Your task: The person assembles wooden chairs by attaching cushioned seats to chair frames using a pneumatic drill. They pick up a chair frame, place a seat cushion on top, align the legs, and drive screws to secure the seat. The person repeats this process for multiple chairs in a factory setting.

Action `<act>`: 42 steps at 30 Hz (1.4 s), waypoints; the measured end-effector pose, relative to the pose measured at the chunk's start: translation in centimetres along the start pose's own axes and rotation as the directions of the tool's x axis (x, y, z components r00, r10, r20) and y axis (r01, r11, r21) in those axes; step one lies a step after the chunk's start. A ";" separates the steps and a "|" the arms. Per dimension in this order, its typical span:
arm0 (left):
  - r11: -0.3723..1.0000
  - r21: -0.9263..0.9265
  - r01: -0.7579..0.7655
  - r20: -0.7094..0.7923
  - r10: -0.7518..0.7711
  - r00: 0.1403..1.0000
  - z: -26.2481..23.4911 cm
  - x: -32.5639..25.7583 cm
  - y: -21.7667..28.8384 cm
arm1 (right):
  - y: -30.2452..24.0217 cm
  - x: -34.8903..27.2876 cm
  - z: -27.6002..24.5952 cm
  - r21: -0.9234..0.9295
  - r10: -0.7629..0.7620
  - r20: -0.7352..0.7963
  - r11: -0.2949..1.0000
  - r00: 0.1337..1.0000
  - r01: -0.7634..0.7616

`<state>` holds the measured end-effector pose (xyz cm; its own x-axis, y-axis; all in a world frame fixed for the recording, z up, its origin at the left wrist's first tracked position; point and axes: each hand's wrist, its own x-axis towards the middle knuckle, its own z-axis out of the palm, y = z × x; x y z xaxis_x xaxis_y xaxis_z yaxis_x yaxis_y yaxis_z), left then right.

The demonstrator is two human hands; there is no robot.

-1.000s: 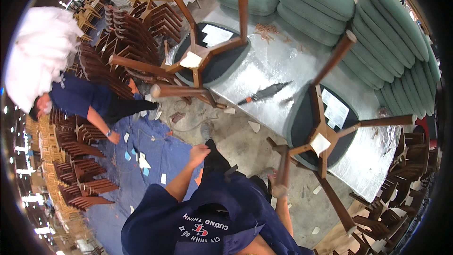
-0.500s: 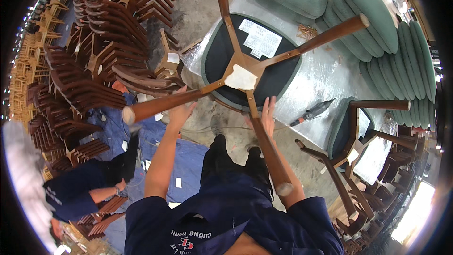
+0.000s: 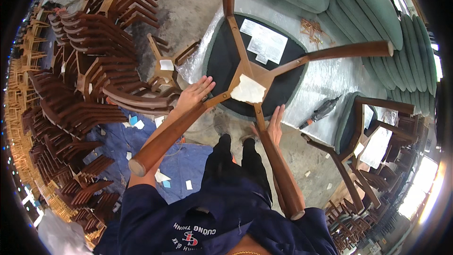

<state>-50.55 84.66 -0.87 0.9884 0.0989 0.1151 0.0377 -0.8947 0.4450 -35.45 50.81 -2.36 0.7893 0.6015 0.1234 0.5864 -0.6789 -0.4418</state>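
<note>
Upside down in front of me, an upholstered chair seat (image 3: 222, 47) shows its black underside and green rim. A brown wooden base (image 3: 257, 71) with splayed legs lies over it, with a torn pale paper piece at its centre and white printed sheets beside one arm. My left hand (image 3: 194, 95) touches the seat's left rim, fingers stretched out. At the near right rim is my right hand (image 3: 274, 125), its fingers also extended, partly hidden behind a leg. Neither hand is wrapped round anything.
A plastic-covered table (image 3: 302, 85) bears a power screwdriver (image 3: 321, 112), loose wooden bits (image 3: 314, 30) and stacked green cushions (image 3: 363, 9). Another upturned chair (image 3: 354, 146) stands right. Brown wooden frames (image 3: 75, 99) are piled left, by a blue sheet (image 3: 184, 165) on the floor.
My left hand has risen to the seat's left rim. The chair has turned slightly and shifted right in view. The co-worker at the lower left is no longer visible.
</note>
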 end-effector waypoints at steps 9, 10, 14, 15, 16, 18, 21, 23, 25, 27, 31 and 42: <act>0.938 0.348 0.009 -0.057 0.011 0.998 4.0 -1.7 -1.3 | 1.9 0.2 0.0 0.028 -0.037 0.047 0.999 0.998 0.036; 0.960 0.279 0.027 -0.054 -0.012 0.998 4.0 -1.9 -1.7 | 1.5 -0.5 0.2 0.025 -0.009 0.025 1.000 1.000 0.009; 0.996 -0.004 0.086 0.011 -0.086 0.996 0.9 0.7 0.4 | 1.5 -0.5 0.0 0.040 0.100 0.041 0.994 0.994 -0.102; 0.992 0.002 0.124 0.007 -0.124 0.992 0.9 0.1 0.9 | 1.9 -0.2 0.2 0.057 0.097 0.092 0.993 0.991 -0.103; 0.989 0.000 0.147 0.012 -0.147 0.989 1.1 0.2 1.4 | 2.4 -0.1 0.0 0.067 0.111 0.135 0.990 0.985 -0.121; 0.985 -0.004 0.172 0.015 -0.172 0.985 2.0 -0.1 1.7 | 2.4 0.0 -0.8 0.092 0.116 0.144 0.987 0.983 -0.130; 0.988 0.020 0.153 -0.034 -0.152 0.988 3.3 -0.1 1.2 | 2.6 -0.1 -1.3 0.164 0.220 0.236 0.951 0.947 -0.262; 0.975 0.017 0.224 -0.046 -0.223 0.974 3.4 -0.3 1.8 | 4.1 -0.2 -2.5 0.059 0.118 0.109 0.990 0.987 -0.125; 0.922 -0.158 0.353 -0.130 -0.373 0.919 4.1 -1.2 3.5 | 5.2 -0.2 -5.0 -0.094 0.104 -0.129 0.989 0.986 -0.116; 0.696 -0.417 0.584 -0.176 -0.692 0.700 9.0 -5.4 4.8 | 10.7 -1.0 -5.7 0.037 0.404 -0.303 0.910 0.863 -0.413; 0.486 -0.515 0.706 0.160 -0.755 0.636 12.1 -9.3 12.9 | 16.6 -0.3 -4.5 0.342 0.939 -0.024 0.329 0.342 -0.880; 0.618 -0.728 0.298 -0.049 -0.480 0.876 2.4 12.2 29.3 | 19.9 1.3 -21.2 0.346 0.497 0.037 0.808 0.867 -0.478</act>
<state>-37.02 58.60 11.48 0.8407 0.5371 -0.0692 0.2104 -0.2062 0.9556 -18.91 29.14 7.80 0.9689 0.1998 -0.1458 0.0335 -0.6900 -0.7230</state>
